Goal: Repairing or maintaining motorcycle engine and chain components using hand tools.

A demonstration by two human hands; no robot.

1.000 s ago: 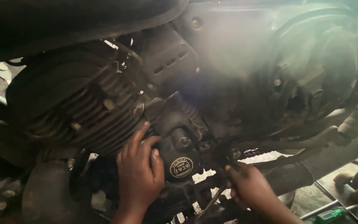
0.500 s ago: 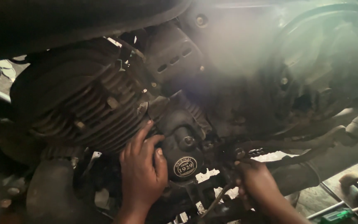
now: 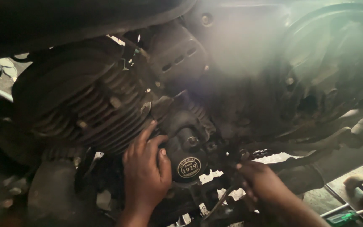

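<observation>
A dark, grimy motorcycle engine fills the head view, with a finned cylinder (image 3: 93, 109) at the left. Below it sits a small round black cover (image 3: 188, 164) with a round emblem. My left hand (image 3: 145, 172) lies flat against the engine just left of that cover, fingers spread and pointing up, thumb touching the cover's edge. My right hand (image 3: 262, 181) is lower right, fingers curled around a small dark part under the crankcase (image 3: 248, 105); what it grips is too dark to make out.
A green-handled screwdriver (image 3: 344, 216) lies on the floor at the lower right. A footrest bar (image 3: 332, 147) runs across the right side. The dark underside of the tank (image 3: 85, 21) covers the top left. Haze blurs the upper middle.
The view has shifted, so the engine sits more to the right and lower. Both hands stay on the same spots, the right hand a little further right.
</observation>
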